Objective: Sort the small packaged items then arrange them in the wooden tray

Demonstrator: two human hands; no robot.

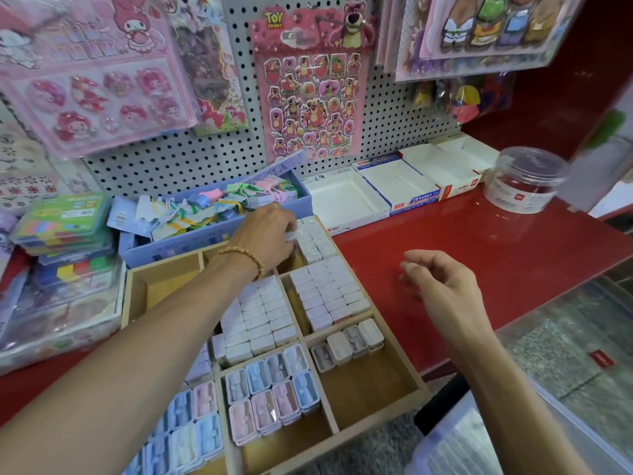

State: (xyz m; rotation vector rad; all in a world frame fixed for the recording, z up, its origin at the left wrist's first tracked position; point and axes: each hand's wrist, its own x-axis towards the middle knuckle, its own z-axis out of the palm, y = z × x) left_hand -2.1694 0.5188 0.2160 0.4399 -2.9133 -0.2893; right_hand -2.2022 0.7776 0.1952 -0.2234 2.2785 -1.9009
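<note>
Far left on the red surface (479, 234): stacked clear cases of coloured blocks (65, 231), with pink sticker sheets (92, 70) hanging on the pegboard (387, 108) above. Next along, a lilac box (212, 231) heaped with pastel tags on cords. In front of it, the wooden tray (137, 286), divided into compartments: near-left ones packed with blue, pink and white small packaged items (267, 399), middle and far-right ones filled with rows of white packets (260, 313), the far-left compartment bare wood, the near-right one holding only four packets (352, 341) along its back edge. Left hand (267, 234), beaded bracelet (246, 258) at the wrist, reaching over the tray to its far-right compartment, fingers curled onto a white packet (291, 234) there. Right hand (438, 282) hovering above the surface just right of the tray, fingers loosely curled, grasping nothing. Behind, three shallow white cardboard boxes (397, 186) in a row against the pegboard. Far right, a lidded clear plastic jar (524, 180).
</note>
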